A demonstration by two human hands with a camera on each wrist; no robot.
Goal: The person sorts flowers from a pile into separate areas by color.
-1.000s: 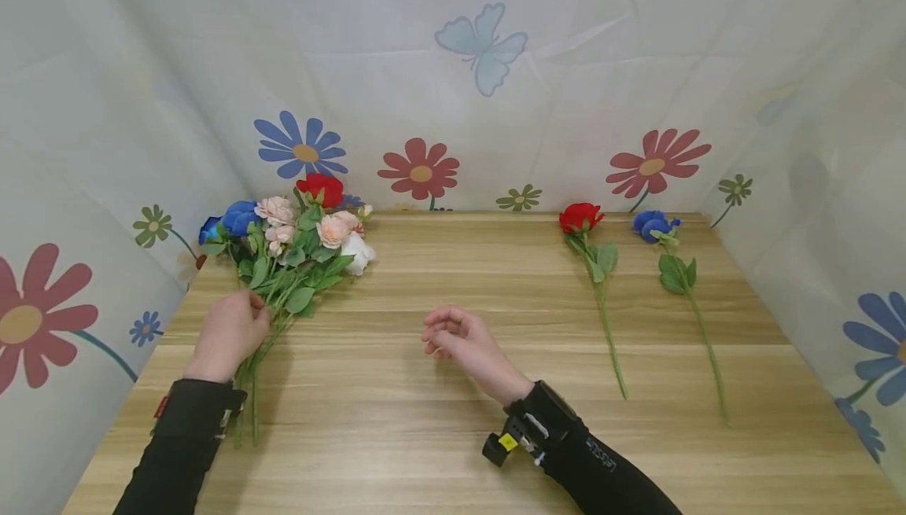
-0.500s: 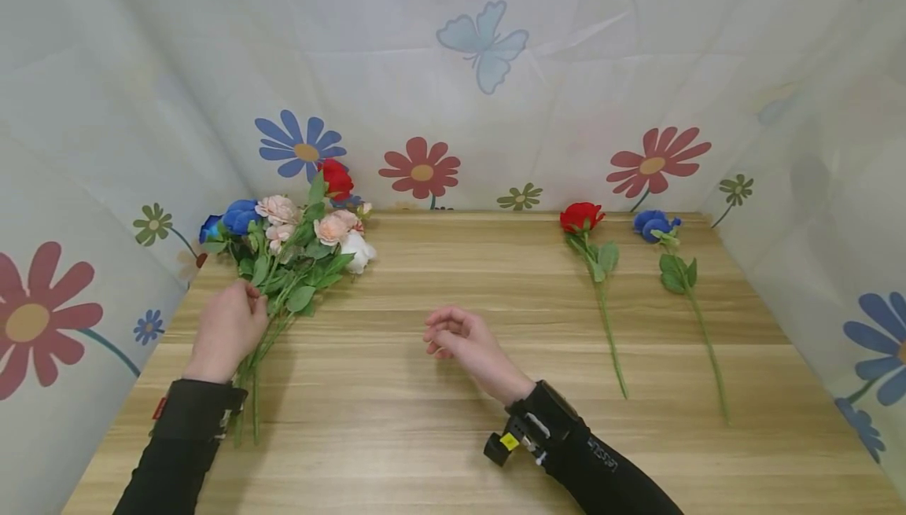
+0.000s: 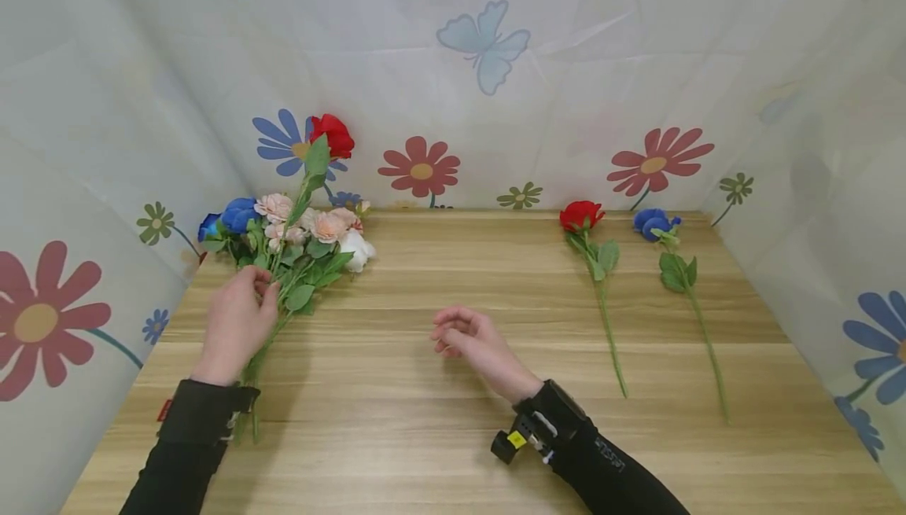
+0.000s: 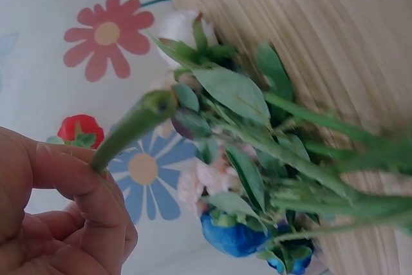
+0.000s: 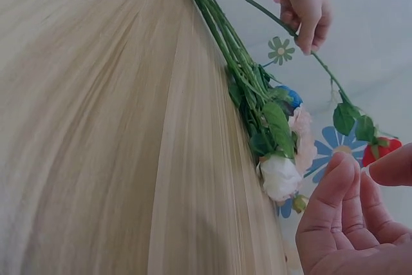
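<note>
My left hand pinches the green stem of a red rose between thumb and fingers. The rose is lifted above the pile, its bloom against the curtain; in the left wrist view the cut stem end points toward the camera. Below it lies a bunch of artificial flowers: blue blooms, pink blooms and a white rose, their stems running toward the table's front. My right hand hovers over the middle of the table, fingers loosely bent, with nothing in it.
On the right of the wooden table lie a single red rose and a single blue flower, stems toward the front. A white curtain with printed flowers and a butterfly surrounds the back and sides.
My left hand has risen slightly and lifted the red rose up out of the bunch, its bloom now higher against the curtain. The right hand has barely shifted.
</note>
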